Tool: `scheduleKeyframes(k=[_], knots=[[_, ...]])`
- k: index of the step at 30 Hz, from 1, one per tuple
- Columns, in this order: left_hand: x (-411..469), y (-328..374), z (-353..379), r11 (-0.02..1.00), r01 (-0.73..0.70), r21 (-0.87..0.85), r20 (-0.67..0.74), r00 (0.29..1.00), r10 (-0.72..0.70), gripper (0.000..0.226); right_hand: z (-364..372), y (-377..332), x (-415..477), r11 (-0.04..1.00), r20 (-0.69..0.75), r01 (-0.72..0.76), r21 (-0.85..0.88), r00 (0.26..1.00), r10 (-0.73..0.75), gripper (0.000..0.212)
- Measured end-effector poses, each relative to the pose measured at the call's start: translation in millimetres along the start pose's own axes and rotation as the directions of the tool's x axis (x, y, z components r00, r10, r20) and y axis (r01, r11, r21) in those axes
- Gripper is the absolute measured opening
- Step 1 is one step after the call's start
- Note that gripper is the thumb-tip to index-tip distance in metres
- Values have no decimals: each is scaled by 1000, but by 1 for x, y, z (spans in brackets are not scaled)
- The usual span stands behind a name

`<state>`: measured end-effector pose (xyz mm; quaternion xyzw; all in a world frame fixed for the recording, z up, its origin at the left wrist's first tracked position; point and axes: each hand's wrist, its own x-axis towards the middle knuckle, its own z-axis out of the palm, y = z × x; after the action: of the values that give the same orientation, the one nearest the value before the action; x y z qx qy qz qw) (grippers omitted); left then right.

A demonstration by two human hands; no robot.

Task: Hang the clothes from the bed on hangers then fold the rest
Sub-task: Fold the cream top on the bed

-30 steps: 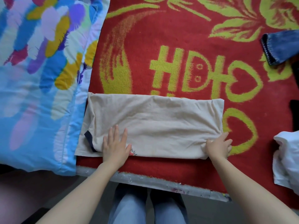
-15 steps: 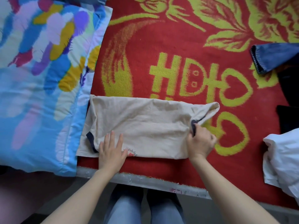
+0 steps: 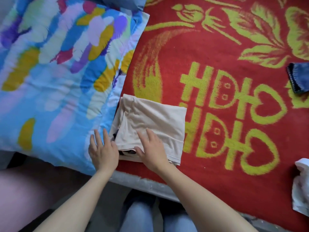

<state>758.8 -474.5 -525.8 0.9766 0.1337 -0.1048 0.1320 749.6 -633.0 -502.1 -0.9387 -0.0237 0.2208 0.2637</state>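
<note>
Head view: we flatten the beige shirt at the bed's near edge.
Hands: left hand, right hand, fingers spread flat.
Tip: we square corners.

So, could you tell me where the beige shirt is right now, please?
In the head view, the beige shirt lies folded left of centre on the red blanket, beside the colourful pillow, under the right hand.

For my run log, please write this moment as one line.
task: fold clothes | beige shirt: folded square on red blanket | left hand: rests at shirt's left edge | right hand: flat on shirt
</note>
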Motion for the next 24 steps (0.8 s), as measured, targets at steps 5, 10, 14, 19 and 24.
scheduleKeyframes(k=[5, 10, 14, 19, 24], knots=[[-10, 12, 20, 947, -300, 110, 196, 941, 275, 66, -5, 68, -15, 965, -43, -176, -192, 984, 171, 54], [-14, 15, 37, 649, -708, 276, 426, 696, 578, 95, -10, 98, -32, 931, 9, -28, -365, 999, 34, 73], [-7, 0, 54, 605, -730, 319, 554, 661, 506, 106, 14, 120, -38, 865, 288, 170, -472, 957, -31, 88], [2, -5, 49, 526, -808, 267, 420, 588, 691, 91, 18, 135, -31, 830, 317, 181, -527, 948, -5, 76], [8, -11, 49, 522, -826, 210, 184, 558, 809, 50, 6, 125, -28, 783, 216, 240, -574, 967, -138, 65]])
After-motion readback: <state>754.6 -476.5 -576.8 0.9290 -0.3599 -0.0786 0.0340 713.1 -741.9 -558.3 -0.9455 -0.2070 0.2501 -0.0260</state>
